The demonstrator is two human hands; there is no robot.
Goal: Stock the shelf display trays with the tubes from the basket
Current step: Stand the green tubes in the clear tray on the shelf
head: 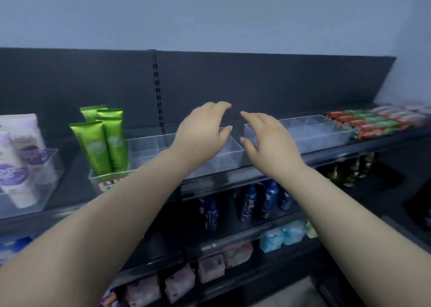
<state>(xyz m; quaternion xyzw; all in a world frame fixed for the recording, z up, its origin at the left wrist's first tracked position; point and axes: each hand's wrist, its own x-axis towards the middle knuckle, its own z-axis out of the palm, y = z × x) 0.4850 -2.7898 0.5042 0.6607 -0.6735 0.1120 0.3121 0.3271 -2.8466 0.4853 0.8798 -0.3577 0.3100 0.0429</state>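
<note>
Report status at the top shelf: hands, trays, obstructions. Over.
Left hand and right hand open, holding nothing. Middle clear plastic tray and right clear plastic tray empty. Upright green tubes stand left of them. Basket not in view; nothing blocking.

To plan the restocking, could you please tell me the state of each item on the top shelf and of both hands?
Left hand: open, holding nothing.
Right hand: open, holding nothing.
Middle tray: no tubes visible.
Right tray: no tubes visible.
Green tubes: standing upright.
White-purple tubes: standing, tilted.
Toothpaste boxes: lying flat.
</note>
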